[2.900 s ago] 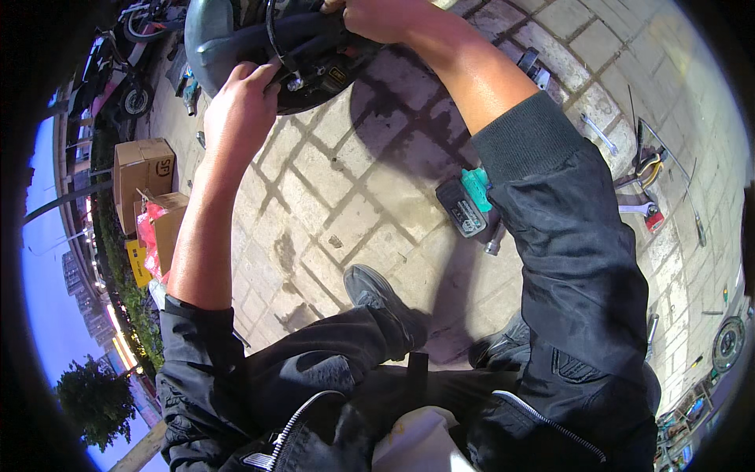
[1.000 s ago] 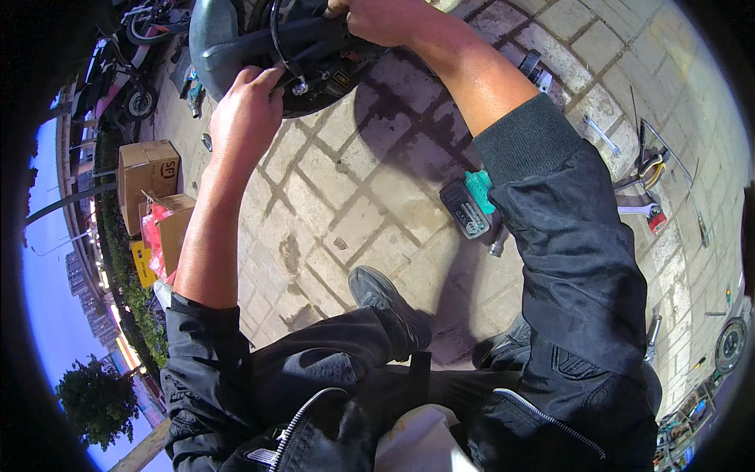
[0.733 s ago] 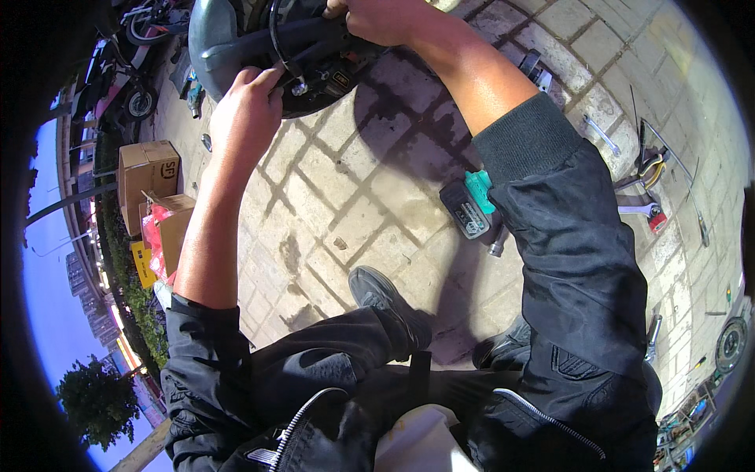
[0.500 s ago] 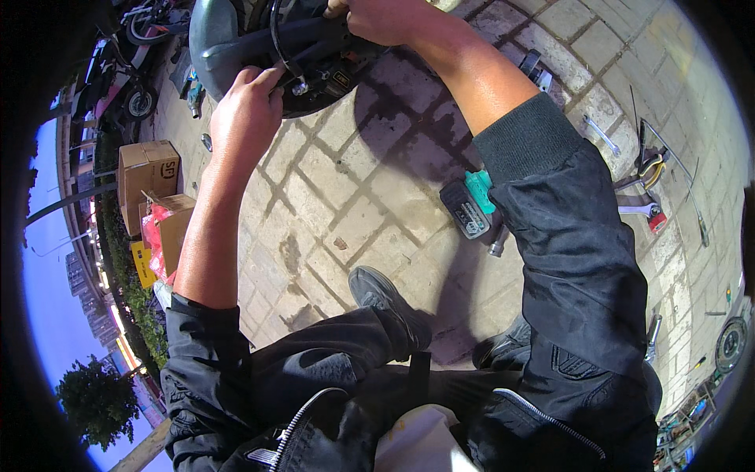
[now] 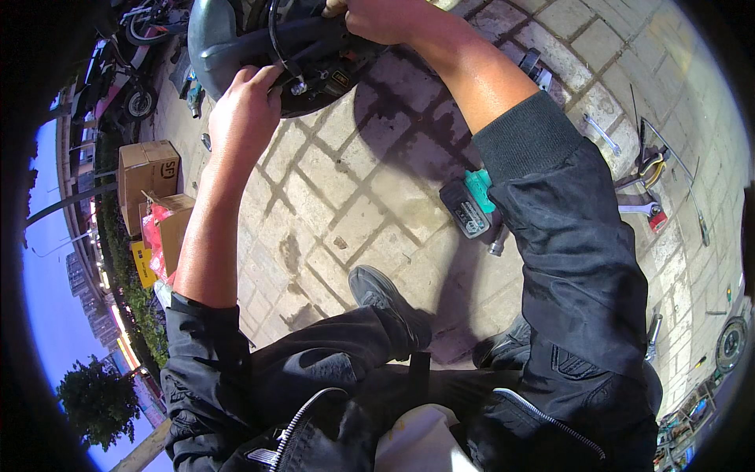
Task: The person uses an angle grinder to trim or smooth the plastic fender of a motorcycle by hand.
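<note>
At the top, a dark grey curved vehicle part (image 5: 214,49), like a scooter's fender, is cut off by the picture's upper edge. My left hand (image 5: 246,106) is closed at its lower edge, fingertips bent against the dark underside; what they pinch is hidden. A black cable (image 5: 275,35) with a shiny metal end (image 5: 300,86) hangs close to those fingers. Farther right, my right hand (image 5: 379,19) is closed with curled fingers beside the same dark assembly. Its grip lies at the picture's edge, so I cannot make out what it holds.
Beside my right forearm a black battery pack with a teal tool (image 5: 476,193) lies on the paving (image 5: 358,197). Wrenches (image 5: 602,135), pliers (image 5: 651,169) and a screwdriver (image 5: 702,228) lie further right. Cardboard boxes (image 5: 149,177) and parked scooters (image 5: 138,102) are at the left.
My left hand and the dark vehicle part have shifted very slightly to the left. My right hand stays in almost the same place.
</note>
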Demonstrator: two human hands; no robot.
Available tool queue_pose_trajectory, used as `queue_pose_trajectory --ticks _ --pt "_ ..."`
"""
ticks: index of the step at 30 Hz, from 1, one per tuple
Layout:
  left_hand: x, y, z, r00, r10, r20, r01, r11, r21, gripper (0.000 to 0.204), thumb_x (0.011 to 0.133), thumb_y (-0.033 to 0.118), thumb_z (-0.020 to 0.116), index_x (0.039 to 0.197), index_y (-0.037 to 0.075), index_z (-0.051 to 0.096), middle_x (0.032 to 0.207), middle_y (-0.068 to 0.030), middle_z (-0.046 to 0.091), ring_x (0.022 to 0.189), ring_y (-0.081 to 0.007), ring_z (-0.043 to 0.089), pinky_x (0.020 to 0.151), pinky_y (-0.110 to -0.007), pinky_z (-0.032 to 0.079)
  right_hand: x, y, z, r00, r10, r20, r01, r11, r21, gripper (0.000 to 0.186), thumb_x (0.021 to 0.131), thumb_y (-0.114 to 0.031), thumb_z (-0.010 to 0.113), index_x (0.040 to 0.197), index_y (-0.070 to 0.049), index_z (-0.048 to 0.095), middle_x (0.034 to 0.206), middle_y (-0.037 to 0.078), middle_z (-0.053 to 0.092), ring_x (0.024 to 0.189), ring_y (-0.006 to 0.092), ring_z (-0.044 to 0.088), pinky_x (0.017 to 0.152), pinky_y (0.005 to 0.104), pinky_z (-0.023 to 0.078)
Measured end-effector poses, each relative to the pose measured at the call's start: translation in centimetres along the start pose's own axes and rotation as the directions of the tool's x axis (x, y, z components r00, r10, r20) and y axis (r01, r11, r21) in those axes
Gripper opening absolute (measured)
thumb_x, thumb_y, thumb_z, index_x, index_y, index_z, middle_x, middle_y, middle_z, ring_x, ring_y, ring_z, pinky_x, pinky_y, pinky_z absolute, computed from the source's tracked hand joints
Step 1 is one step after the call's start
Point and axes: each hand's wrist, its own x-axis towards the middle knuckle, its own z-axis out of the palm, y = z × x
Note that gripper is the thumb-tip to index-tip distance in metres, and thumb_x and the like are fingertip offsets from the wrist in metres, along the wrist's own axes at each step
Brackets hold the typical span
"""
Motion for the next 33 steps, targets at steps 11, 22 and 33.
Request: queue_pose_trajectory --ticks 11,22,33 --pt "-0.1 -0.1 0.0 1.000 -0.007 -0.006 0.007 0.998 0.055 0.031 0.090 0.018 0.062 0.121 0.017 0.065 0.107 -0.0097 0.063 0.096 -0.0315 0.066 0.079 -0.042 0.055 -0.1 -0.1 0.1 0.999 -0.001 -0.049 0.003 0.999 0.044 0.022 0.073 -0.005 0.058 0.086 -0.009 0.075 0.080 0.017 0.070 0.082 0.0340 0.068 0.076 0.0428 0.054" --pt "0.1 0.4 -0.2 1.000 -0.016 0.026 0.016 1.000 0.009 0.032 0.092 0.019 0.061 0.124 0.014 0.064 0.108 -0.0117 0.062 0.098 -0.0347 0.064 0.082 -0.043 0.053 -0.2 -0.4 -0.8 0.996 0.076 0.055 -0.078 0.996 0.039 0.027 0.073 -0.003 0.056 0.091 -0.008 0.075 0.084 0.019 0.070 0.087 0.0355 0.068 0.080 0.0435 0.054" --pt "-0.1 0.1 -0.2 1.000 -0.019 0.011 0.019 1.000 0.013 0.032 0.092 0.019 0.062 0.123 0.015 0.065 0.108 -0.0113 0.063 0.098 -0.0344 0.065 0.081 -0.043 0.053 -0.1 -0.5 -0.6 0.998 0.055 0.036 -0.056 0.997 0.051 0.029 0.074 -0.003 0.055 0.094 -0.007 0.075 0.091 0.019 0.070 0.094 0.0359 0.067 0.083 0.0441 0.053"
